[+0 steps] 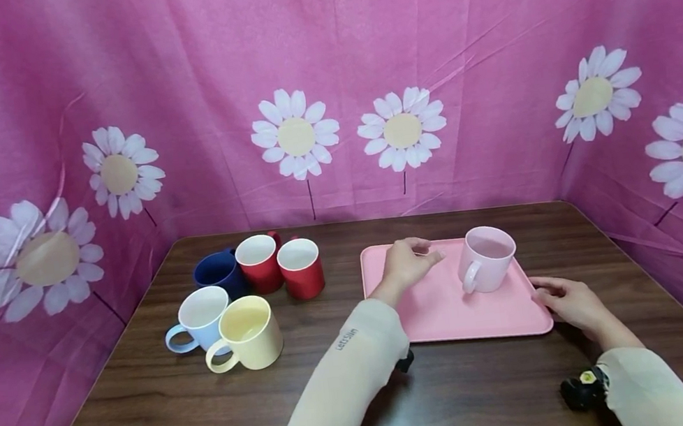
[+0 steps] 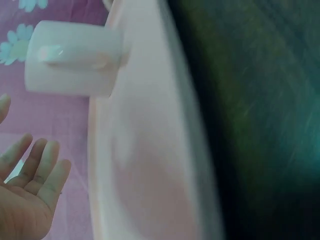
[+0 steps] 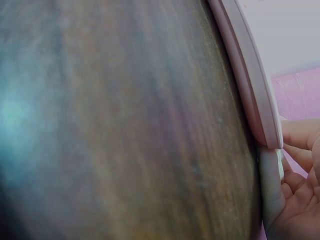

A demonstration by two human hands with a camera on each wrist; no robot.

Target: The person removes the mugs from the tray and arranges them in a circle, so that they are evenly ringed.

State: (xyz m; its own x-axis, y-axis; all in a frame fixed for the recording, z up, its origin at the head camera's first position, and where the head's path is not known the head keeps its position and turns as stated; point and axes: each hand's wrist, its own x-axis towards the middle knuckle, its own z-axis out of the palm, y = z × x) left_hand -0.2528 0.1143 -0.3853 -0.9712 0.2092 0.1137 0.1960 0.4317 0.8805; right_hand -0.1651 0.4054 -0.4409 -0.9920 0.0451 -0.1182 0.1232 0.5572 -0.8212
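Observation:
A pink tray [image 1: 455, 319] lies on the table with a pale pink mug [image 1: 490, 263] upright on its right half, handle towards the near left. My left hand [image 1: 407, 264] hovers over the tray's left part, apart from the mug, fingers extended and holding nothing. In the left wrist view, the same mug [image 2: 75, 57] stands beyond the spread fingers [image 2: 47, 175]. At the tray's right edge, my right hand [image 1: 573, 302] touches the rim with its fingers and thumb. The right wrist view shows the thumb [image 3: 271, 175] against the tray's corner [image 3: 267, 135].
Left on the brown wooden table [image 1: 150, 417] stand a dark blue mug [image 1: 222, 274], two red mugs [image 1: 303, 273], a light blue mug [image 1: 201, 317] and a yellow mug [image 1: 254, 335] close together. A pink curtain [image 1: 333, 31] with white flowers hangs around the table's back and sides.

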